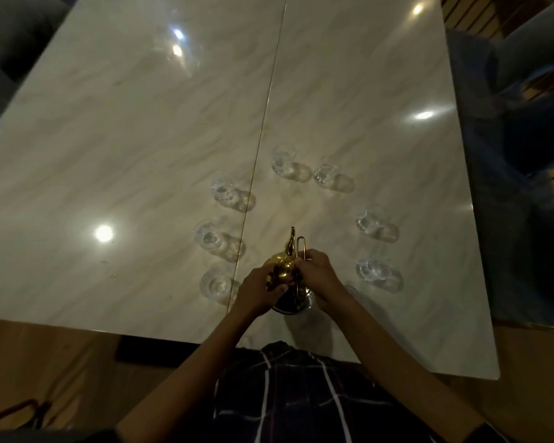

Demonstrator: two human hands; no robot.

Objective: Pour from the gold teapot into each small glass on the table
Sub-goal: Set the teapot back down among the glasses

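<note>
The gold teapot (283,270) stands on the marble table (125,139) near its front edge, spout pointing away from me, wire handle upright. My left hand (258,295) grips the pot's lid and left side. My right hand (320,278) holds the base of the handle on the right. Several small clear glasses ring the pot: three on the left (216,282), (209,238), (223,188), two at the back (283,161), (326,172), and two on the right (371,220), (373,268). All stand upright.
A seam (263,123) runs down the table's middle. Dark blue chairs (525,139) stand along the right side, another at the far left corner. My checked shirt (301,394) is below the table's front edge. Ceiling lights reflect off the glossy top.
</note>
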